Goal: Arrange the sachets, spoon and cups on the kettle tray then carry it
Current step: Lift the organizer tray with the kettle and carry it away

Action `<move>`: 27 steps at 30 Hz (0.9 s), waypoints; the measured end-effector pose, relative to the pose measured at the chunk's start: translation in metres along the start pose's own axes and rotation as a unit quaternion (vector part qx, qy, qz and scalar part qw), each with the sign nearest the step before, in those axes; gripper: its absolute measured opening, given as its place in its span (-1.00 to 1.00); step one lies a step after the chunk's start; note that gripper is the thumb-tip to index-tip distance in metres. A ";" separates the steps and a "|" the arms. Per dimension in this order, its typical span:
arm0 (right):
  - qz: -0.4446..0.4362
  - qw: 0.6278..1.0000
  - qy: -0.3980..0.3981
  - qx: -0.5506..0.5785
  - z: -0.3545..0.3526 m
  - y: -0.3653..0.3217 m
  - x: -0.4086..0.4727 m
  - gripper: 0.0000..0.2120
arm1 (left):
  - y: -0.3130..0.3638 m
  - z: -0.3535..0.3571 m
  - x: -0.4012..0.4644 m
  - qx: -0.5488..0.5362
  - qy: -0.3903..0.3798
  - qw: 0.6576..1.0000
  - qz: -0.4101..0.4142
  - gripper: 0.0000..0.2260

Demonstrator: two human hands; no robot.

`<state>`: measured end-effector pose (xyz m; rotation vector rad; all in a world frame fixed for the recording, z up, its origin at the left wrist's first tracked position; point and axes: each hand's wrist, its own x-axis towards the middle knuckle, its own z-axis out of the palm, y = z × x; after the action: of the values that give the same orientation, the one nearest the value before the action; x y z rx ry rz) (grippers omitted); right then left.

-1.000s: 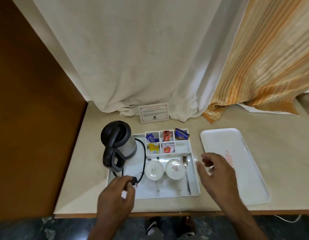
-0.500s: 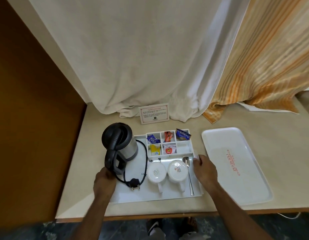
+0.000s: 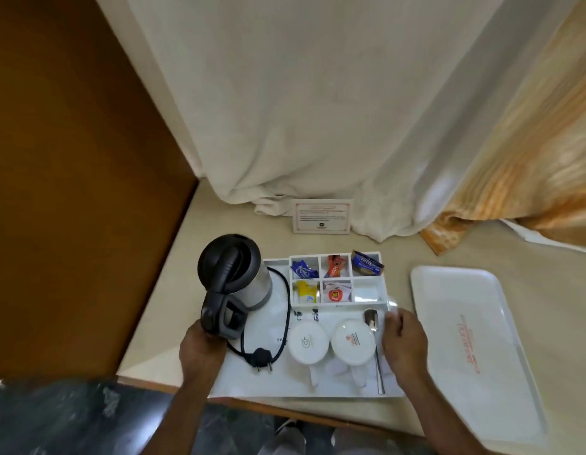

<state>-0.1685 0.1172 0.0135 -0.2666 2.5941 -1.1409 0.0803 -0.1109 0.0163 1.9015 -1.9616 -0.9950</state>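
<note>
The white kettle tray (image 3: pixel 275 382) lies at the counter's front, its near edge past the counter's lip. On it stand a black and steel kettle (image 3: pixel 234 274) with its coiled cord and plug (image 3: pixel 260 357), two upturned white cups (image 3: pixel 308 343) (image 3: pixel 353 340), and a spoon (image 3: pixel 375 343). Several coloured sachets (image 3: pixel 334 279) fill the divided compartments at the tray's back. My left hand (image 3: pixel 200 348) grips the tray's left edge under the kettle handle. My right hand (image 3: pixel 403 339) grips the tray's right edge beside the spoon.
A second flat white tray (image 3: pixel 475 349) with red lettering lies to the right. A small printed card (image 3: pixel 322 215) stands at the back. White and orange striped curtains (image 3: pixel 318 110) hang behind. A brown wooden panel (image 3: pixel 72 192) walls the left side.
Both hands moved from above the tray to its left and right edges and closed on them. The tray has shifted toward me, with its near edge now over the counter's lip.
</note>
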 end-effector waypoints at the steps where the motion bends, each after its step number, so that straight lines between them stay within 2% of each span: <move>1: -0.021 1.000 -0.009 -0.001 -0.002 -0.001 0.002 -0.81 | -0.001 -0.006 -0.007 -0.013 0.013 1.000 -0.011 -0.74; 5: -0.080 0.996 -0.045 -0.009 -0.007 -0.021 0.008 -0.80 | -0.013 -0.030 -0.032 -0.054 0.061 0.996 -0.048 -0.73; 9: -0.141 0.984 -0.110 -0.004 0.000 -0.053 0.001 -0.80 | -0.038 -0.059 -0.054 -0.075 0.118 0.986 -0.096 -0.86; 13: -0.196 0.966 -0.170 -0.007 0.018 -0.090 -0.023 -0.79 | -0.072 -0.096 -0.083 -0.091 0.205 0.963 -0.150 -0.81; 18: -0.241 0.946 -0.218 0.004 0.051 -0.128 -0.079 -0.79 | -0.127 -0.145 -0.117 -0.104 0.267 0.941 -0.182 -0.81; 22: -0.260 0.936 -0.238 0.021 0.085 -0.154 -0.142 -0.75 | -0.176 -0.191 -0.135 -0.118 0.313 0.918 -0.212 -0.72; 27: -0.252 0.932 -0.259 0.034 0.124 -0.168 -0.229 -0.73 | -0.245 -0.258 -0.152 -0.128 0.328 0.907 -0.230 -0.76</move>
<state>0.0969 -0.0156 0.1019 -1.1058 2.0590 -1.1105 0.4481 -0.0264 0.1027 2.1963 -0.9857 -0.5442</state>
